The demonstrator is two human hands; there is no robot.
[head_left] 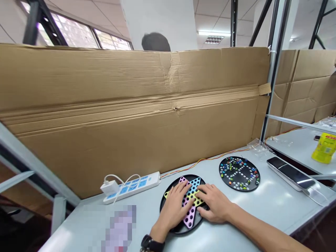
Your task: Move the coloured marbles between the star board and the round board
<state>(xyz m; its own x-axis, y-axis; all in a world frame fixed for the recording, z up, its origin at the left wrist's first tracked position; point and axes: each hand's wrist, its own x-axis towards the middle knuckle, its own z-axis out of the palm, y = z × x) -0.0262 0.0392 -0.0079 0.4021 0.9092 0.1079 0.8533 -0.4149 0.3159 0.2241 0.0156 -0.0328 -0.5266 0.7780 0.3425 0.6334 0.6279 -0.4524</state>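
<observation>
Pale grey table (236,217), tall brown corrugated cardboard partition (131,115) behind; left of a round black marble board (239,174), open left hand (173,206) and open right hand (211,203) flat on a multicoloured star-shaped piece (193,190).

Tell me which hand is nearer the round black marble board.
Right. The right hand lies just to the lower left of the round black marble board, not touching it. The left hand lies farther to that board's left, beyond the right hand.
</observation>
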